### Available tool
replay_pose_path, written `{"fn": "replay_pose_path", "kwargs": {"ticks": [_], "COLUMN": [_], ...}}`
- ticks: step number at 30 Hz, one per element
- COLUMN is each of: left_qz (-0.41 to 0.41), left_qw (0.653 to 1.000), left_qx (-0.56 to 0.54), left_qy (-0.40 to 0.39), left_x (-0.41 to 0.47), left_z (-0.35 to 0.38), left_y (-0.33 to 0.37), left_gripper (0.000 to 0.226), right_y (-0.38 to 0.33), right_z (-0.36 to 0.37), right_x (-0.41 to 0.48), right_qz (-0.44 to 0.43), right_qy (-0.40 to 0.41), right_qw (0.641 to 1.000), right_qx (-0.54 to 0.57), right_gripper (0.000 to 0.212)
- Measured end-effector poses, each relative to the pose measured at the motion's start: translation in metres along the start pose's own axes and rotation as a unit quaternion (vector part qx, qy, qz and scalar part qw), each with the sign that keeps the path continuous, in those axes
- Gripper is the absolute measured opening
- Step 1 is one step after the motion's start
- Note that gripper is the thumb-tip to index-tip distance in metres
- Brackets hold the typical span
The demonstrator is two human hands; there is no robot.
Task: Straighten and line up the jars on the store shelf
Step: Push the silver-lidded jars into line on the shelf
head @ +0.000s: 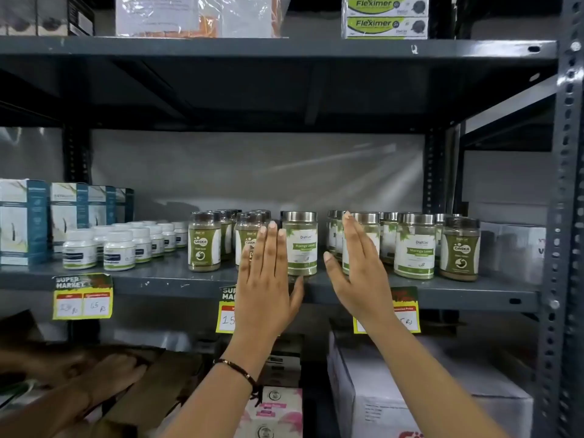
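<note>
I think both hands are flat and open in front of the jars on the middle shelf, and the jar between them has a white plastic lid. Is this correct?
Not quite. The head view shows the left hand and right hand flat and open before the middle shelf, but the Moringa jar between them has a shiny metal lid, not a white plastic one.

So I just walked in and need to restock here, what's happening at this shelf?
A person is tidying the jars. Both flat, open hands flank a Moringa jar at the shelf's front edge: left hand beside it, right hand in front of its neighbours. Neither grips anything. The jar rows look uneven.
</note>
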State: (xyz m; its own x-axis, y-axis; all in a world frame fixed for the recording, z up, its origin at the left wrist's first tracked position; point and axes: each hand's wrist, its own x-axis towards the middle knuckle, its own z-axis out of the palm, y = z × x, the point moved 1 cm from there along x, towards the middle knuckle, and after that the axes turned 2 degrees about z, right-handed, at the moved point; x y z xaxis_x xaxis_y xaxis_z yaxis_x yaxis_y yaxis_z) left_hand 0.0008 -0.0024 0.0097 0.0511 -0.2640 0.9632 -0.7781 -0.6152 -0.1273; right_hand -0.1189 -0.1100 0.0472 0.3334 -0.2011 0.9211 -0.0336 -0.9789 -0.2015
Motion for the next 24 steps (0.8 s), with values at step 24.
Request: {"fn": "replay_pose_path", "kwargs": {"ticks": [24], "left_qz": [-0.017], "left_qw": [0.993], "left_qx": [-0.061], "left_qy": [-0.097], "left_x": [-0.028], "left_z": [0.009], "left_y": [-0.007], "left_gripper": [0.041], "right_y": [-0.015], "right_z": [0.05], "right_x": [0.056], "right_qz": [0.267], "right_qy": [-0.132], "right_qw": [0.938], "right_qx": [0.177], "right_gripper": [0.07]}}
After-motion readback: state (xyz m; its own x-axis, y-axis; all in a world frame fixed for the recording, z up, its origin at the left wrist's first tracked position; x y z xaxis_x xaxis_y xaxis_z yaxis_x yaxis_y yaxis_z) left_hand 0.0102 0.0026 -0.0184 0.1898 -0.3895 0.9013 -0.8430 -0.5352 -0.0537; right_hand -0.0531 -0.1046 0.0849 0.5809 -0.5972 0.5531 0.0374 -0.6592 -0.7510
